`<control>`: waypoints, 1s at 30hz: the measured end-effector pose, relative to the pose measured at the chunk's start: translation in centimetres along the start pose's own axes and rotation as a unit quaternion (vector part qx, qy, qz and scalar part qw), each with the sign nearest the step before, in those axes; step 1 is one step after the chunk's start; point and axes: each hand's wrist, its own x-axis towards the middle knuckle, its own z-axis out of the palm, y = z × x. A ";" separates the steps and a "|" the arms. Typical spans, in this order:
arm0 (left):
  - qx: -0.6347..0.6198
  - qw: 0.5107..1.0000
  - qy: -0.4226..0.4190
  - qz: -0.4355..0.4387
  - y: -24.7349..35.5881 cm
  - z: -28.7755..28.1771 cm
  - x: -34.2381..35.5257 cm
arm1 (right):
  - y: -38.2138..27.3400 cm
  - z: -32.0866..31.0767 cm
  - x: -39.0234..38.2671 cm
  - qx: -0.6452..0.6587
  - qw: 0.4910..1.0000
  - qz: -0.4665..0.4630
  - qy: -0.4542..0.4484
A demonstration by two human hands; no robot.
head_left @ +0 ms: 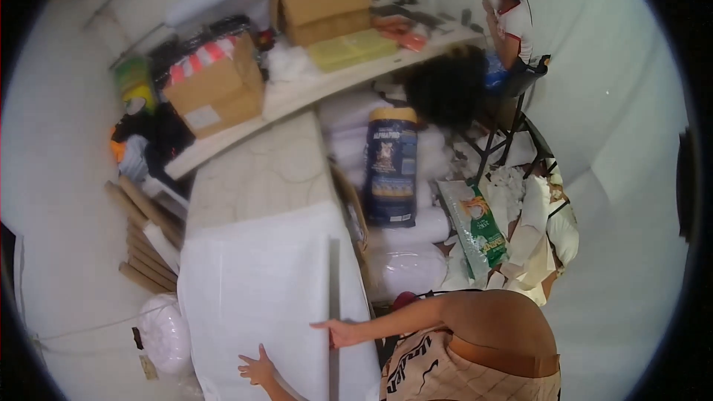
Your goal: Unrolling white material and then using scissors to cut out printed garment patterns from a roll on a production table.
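A large white sheet (252,282) covers the near part of a long, pale table (256,171). Its right edge forms a straight raised fold, with another white layer (353,349) beyond it. On the sheet, toward the near edge, my left hand (258,368) rests with fingers spread and nothing in them. To its right, my right hand (338,333) grips the fold's edge, one finger stretched over the top and the others partly hidden behind it. Whether the sheet is paper or plastic I cannot tell.
Cardboard tubes (145,252) and a wrapped white roll (165,334) lie left of the table. On the right are stacked white rolls (408,267), a dark blue bag (391,171) and a green bag (475,226). Boxes (327,11) stand on the back table; a person (512,30) sits far right.
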 end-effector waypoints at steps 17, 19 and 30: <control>-0.057 0.994 -0.076 0.054 4.3 -8.8 -13.9 | -0.2 -3.0 -3.5 -0.258 0.880 -0.214 0.337; -0.104 0.989 -0.082 0.067 3.8 -9.8 -16.4 | 0.3 -3.8 -2.7 -0.276 0.862 -0.218 0.364; -0.066 0.995 0.080 -0.013 2.4 3.0 -10.7 | -8.0 -7.1 0.3 -0.217 0.854 -0.316 0.352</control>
